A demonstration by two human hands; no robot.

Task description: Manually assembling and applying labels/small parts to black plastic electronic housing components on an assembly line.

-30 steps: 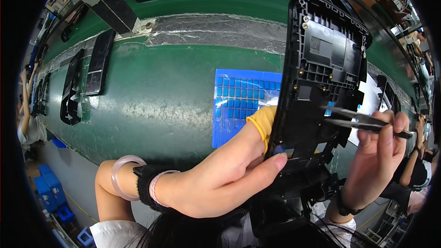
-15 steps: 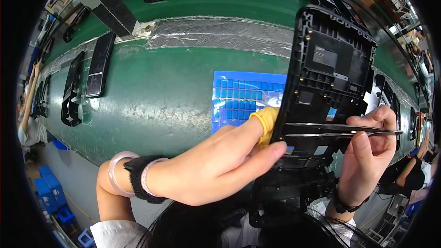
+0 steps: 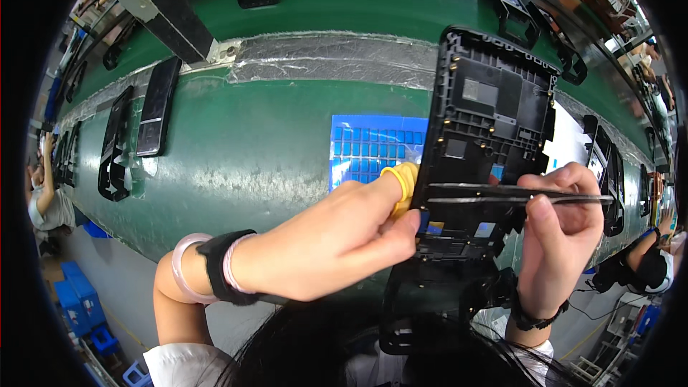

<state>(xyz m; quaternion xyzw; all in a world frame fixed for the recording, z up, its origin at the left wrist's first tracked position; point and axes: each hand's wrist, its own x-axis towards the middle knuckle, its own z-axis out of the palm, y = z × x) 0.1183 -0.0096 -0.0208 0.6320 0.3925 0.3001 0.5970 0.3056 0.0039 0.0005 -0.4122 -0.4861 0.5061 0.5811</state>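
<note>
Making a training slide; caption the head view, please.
The left hand holds a black housing while the right hand holds tweezers across it, above a green bench.

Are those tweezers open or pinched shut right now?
Open: the tweezers in the right hand have their two tips apart, with the black housing showing between them.
</note>
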